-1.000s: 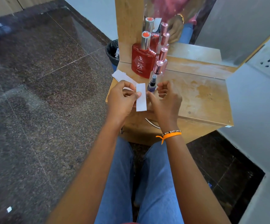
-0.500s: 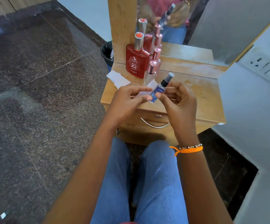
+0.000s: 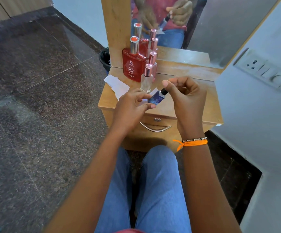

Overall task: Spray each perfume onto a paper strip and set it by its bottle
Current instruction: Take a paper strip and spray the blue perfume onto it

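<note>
Over wooden dresser (image 3: 183, 106), blue bottle (image 3: 156, 98) between both hands' fingers (image 3: 150, 106).

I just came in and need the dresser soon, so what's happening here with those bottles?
A seated person is testing perfumes. The left hand holds a small blue bottle tilted, with a paper strip behind it, while the right hand grips the bottle's dark top. On the wooden table stand a red bottle and two clear bottles with pink caps, with spare paper strips lying to their left. No strip can be seen set by a bottle yet.
</note>
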{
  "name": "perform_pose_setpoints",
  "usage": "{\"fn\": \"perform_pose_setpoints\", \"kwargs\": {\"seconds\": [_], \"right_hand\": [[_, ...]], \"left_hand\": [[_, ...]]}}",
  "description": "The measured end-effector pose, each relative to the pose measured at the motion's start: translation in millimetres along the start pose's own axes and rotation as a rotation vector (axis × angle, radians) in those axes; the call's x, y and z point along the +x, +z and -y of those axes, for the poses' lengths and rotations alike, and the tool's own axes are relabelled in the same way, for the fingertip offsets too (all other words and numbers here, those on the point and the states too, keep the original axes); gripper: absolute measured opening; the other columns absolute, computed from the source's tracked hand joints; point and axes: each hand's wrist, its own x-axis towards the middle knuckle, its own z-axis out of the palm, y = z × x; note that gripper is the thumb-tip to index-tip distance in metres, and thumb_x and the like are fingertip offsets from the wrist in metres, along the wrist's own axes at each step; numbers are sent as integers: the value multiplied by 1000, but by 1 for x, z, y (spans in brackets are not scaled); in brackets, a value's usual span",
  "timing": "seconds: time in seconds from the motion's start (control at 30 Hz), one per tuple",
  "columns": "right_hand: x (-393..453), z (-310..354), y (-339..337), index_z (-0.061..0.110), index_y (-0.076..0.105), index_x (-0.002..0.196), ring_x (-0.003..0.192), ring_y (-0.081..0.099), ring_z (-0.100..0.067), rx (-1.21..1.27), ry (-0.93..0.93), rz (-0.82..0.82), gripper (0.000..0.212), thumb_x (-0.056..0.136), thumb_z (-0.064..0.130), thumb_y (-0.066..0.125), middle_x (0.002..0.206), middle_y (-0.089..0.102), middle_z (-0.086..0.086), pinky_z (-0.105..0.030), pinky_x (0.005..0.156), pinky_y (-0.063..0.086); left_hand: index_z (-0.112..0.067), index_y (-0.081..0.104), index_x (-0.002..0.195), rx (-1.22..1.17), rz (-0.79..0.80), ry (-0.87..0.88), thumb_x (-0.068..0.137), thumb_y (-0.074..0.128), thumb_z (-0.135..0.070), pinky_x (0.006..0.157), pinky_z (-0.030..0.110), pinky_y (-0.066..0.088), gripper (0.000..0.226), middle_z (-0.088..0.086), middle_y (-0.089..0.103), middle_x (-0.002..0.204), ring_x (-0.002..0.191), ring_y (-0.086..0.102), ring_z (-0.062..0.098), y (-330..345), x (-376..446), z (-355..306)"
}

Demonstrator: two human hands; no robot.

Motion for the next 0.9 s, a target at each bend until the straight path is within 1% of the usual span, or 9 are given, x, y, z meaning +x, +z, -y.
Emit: {"fn": "perform_pose_setpoints", "kwargs": {"seconds": [0.07,0.17,0.3,0.43,0.5,0.57,0.67,0.73,0.9], "right_hand": [[4,-1,-2,14,70,78,68,68,-17,3,3,30,8,74,12,77,70,70,-6,-31,71,58],[14,0,-7,16,71,80,68,68,-8,29,-11,112,13,75,4,75,68,71,7,-28,72,58],[26,-1,-18,13,68,93,80,70,-3,135,-7,333,23,81,-6,64,76,75,12,-18,75,53],[28,-4,-24,12,64,105,92,69,-9,296,40,441,27,86,-5,56,92,75,7,-24,85,54],[25,-5,-23,11,61,108,98,68,-11,312,53,451,26,88,-4,54,99,74,5,-24,86,54],[21,-3,-18,13,61,107,94,67,-7,197,16,409,24,87,1,60,102,70,5,-23,82,53],[18,-3,-8,15,66,94,71,61,-3,75,-32,279,17,82,4,69,75,66,10,-19,70,52],[19,-4,-7,12,67,89,65,62,1,141,-2,238,16,81,-1,68,64,68,13,-16,67,52],[26,-9,-13,9,69,94,75,68,-6,327,63,286,17,81,-2,64,74,74,6,-22,74,53]], "left_hand": [[-14,72,99,-76,58,-40,75,74,-19,79,23,45,25,-5,65,96,84,60,10,-2,0,2],[-14,71,98,-216,181,-122,79,70,-19,86,29,47,20,-3,68,91,90,64,17,-6,-1,3],[-14,69,101,-372,358,-191,88,60,-16,78,11,46,16,-1,70,93,84,62,1,-10,-2,1],[-13,69,101,-511,486,-265,82,58,-27,85,21,47,26,5,70,99,93,62,12,-13,-3,1],[-14,70,99,-500,449,-265,85,59,-24,86,22,46,20,2,71,98,92,63,9,-12,-4,2],[-14,70,98,-446,384,-238,88,59,-20,89,24,46,17,3,72,99,93,63,8,-10,-3,2],[-13,70,98,-369,318,-205,87,61,-17,94,34,47,15,8,71,101,95,63,13,-6,-3,0],[-17,70,98,-360,312,-212,87,61,-19,96,36,46,14,5,71,101,98,62,14,-6,-2,1],[-20,69,98,-434,372,-238,89,58,-24,98,35,43,15,-1,70,100,100,60,12,-6,-4,0]]}}
